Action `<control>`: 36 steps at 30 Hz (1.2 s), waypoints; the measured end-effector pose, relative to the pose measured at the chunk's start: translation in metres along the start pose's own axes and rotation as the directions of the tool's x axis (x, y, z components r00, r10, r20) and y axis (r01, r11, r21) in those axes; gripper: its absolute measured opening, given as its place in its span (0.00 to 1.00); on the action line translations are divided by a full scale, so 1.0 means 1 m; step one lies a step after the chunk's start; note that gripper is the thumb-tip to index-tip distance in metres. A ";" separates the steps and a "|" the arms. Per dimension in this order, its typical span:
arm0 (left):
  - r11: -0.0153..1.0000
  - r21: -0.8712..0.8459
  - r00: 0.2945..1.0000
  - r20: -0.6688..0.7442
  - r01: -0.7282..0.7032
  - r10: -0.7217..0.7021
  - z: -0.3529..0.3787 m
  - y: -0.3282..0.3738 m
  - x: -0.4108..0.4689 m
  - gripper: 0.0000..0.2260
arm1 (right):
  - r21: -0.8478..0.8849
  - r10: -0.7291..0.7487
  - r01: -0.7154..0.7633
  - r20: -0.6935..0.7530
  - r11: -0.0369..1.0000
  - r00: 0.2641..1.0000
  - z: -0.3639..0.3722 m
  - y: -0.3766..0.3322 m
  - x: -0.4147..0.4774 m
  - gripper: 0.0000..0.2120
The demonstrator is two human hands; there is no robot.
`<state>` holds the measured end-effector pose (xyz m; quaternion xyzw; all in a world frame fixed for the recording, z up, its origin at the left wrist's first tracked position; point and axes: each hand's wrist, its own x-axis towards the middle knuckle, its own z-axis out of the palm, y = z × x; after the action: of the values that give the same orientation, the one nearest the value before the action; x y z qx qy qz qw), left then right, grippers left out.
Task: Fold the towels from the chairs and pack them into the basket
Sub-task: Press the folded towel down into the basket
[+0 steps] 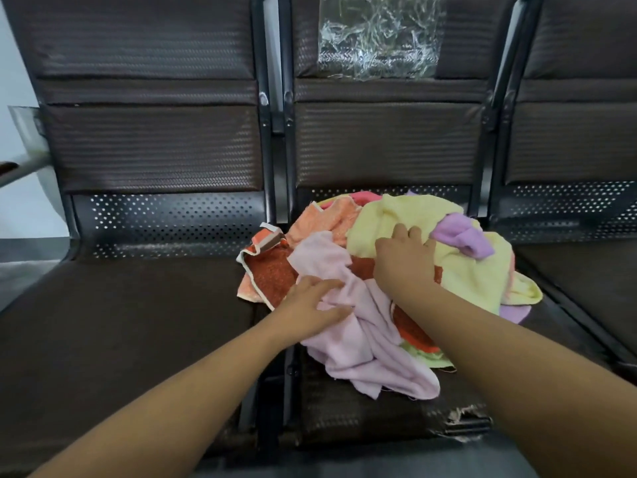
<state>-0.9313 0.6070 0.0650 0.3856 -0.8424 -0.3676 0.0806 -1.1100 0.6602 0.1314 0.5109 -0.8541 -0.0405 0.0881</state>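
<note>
A heap of crumpled towels lies on the middle chair seat (344, 419). A pale pink towel (365, 343) trails toward the seat's front edge. Behind it lie an orange patterned towel (272, 274), a yellow towel (465, 267) and a purple towel (462, 236). My left hand (310, 305) rests on the left edge of the pale pink towel, fingers spread over the fabric. My right hand (405, 260) reaches into the heap where the yellow and pink towels meet; its fingertips sink into the fabric. No basket is in view.
Three dark padded chairs stand in a row; the left seat (120, 322) holds nothing and the right seat (593, 270) is partly seen. A crumpled clear plastic bag (375, 36) hangs on the middle backrest. The middle seat's front edge is torn (465, 415).
</note>
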 end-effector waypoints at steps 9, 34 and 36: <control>0.976 -0.192 0.995 -0.011 0.100 -0.104 0.006 0.019 -0.012 0.29 | 0.588 -0.032 0.027 -0.002 0.808 0.999 -0.028 0.009 -0.024 0.09; 0.560 -0.822 0.967 -0.049 0.104 -0.250 -0.089 0.035 -0.122 0.16 | -0.050 -0.446 0.506 0.407 0.861 0.797 0.015 -0.011 -0.079 0.27; 0.919 -0.360 0.986 0.030 0.164 -0.164 -0.080 0.025 -0.132 0.18 | -0.053 -0.443 0.501 0.392 0.864 0.806 0.021 -0.016 -0.081 0.28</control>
<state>-0.8213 0.6670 0.1588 0.4335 -0.7253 -0.5214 0.1191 -1.0625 0.7239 0.0998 0.6824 -0.6951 -0.2213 -0.0466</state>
